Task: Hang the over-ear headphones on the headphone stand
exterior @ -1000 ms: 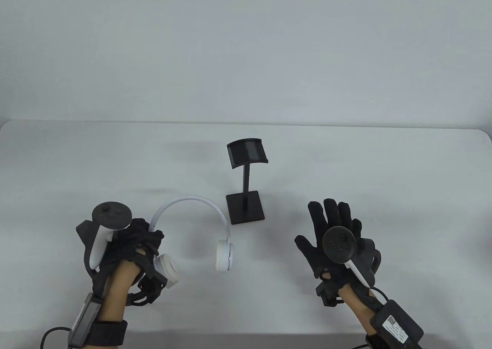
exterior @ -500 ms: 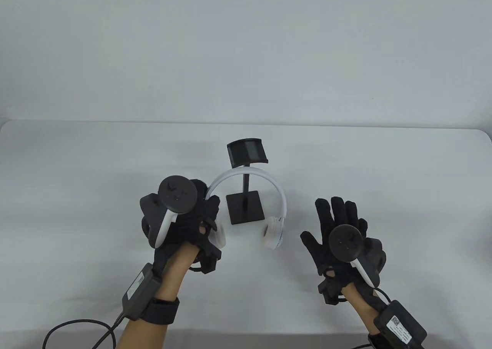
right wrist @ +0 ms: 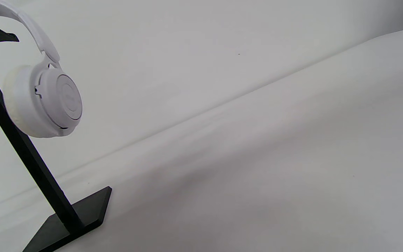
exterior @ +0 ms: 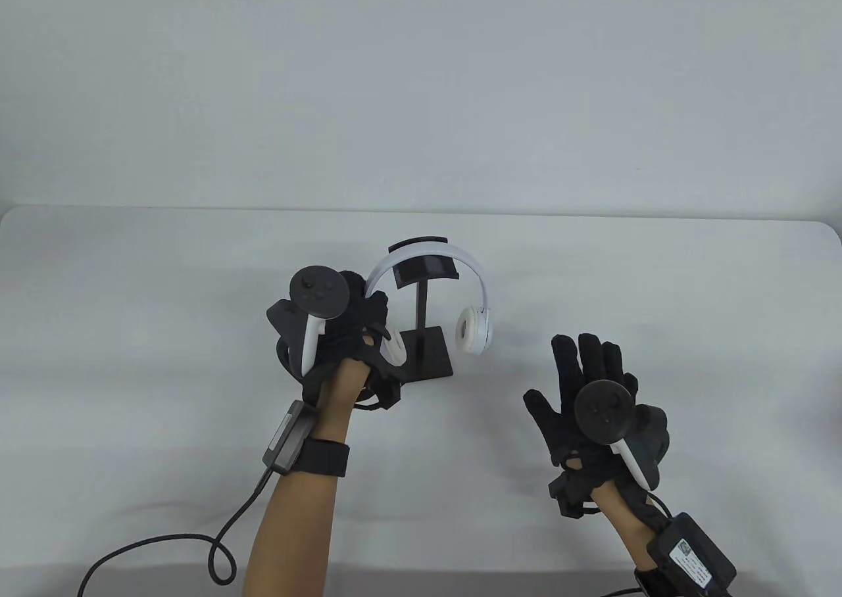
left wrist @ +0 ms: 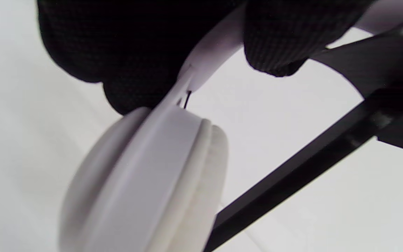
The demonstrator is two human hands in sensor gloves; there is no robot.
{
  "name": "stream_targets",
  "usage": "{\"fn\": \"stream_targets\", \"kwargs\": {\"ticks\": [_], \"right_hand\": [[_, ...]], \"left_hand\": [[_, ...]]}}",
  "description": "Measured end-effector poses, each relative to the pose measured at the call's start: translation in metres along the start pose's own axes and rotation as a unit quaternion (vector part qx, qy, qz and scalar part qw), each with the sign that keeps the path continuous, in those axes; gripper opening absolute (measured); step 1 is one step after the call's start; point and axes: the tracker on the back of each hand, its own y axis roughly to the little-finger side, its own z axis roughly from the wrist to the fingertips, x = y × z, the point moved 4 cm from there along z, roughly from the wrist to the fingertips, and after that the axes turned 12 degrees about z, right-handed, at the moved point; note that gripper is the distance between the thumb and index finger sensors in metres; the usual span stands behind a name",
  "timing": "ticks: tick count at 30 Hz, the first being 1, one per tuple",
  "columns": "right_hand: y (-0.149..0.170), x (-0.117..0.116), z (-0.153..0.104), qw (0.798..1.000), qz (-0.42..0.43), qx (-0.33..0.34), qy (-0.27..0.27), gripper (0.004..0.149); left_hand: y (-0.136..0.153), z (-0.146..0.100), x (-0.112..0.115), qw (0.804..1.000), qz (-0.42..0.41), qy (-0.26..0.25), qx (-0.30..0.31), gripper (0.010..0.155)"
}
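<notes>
White over-ear headphones (exterior: 475, 329) hang in the air with their band arched over the saddle top of the black headphone stand (exterior: 425, 271). My left hand (exterior: 358, 324) grips the band's left side just above the left ear cup (left wrist: 145, 185); the fingertips (left wrist: 275, 45) pinch the band there. The stand's post (left wrist: 303, 164) runs right beside that cup. The right ear cup (right wrist: 44, 101) hangs free beside the post (right wrist: 23, 150). Whether the band touches the saddle is unclear. My right hand (exterior: 585, 380) is spread, empty, to the right of the stand.
The stand's square black base (exterior: 427, 360) sits on the white table (exterior: 164, 308). A black cable (exterior: 197, 544) trails from my left wrist along the front edge. A white wall rises behind the table.
My left hand lifted the headphones from the table at front left and carried them right and back, bringing the band over the stand's top. My right hand drifted slightly right, still spread.
</notes>
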Motion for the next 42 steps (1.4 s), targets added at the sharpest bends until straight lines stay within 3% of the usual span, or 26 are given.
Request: {"fn": "stream_targets", "kwargs": {"ticks": [28, 34, 42], "right_hand": [[0.002, -0.001, 0.001, 1.000, -0.002, -0.007, -0.004, 0.082], [0.001, -0.002, 0.001, 1.000, -0.003, -0.006, -0.003, 0.082], [0.000, -0.004, -0.001, 1.000, -0.005, -0.001, -0.004, 0.082]], "left_hand": [[0.010, 0.018, 0.021, 0.999, -0.019, 0.031, -0.024, 0.059], [0.008, 0.015, 0.021, 0.999, -0.018, 0.039, -0.016, 0.069], [0.001, -0.009, 0.009, 0.999, 0.025, 0.030, 0.019, 0.082]]}}
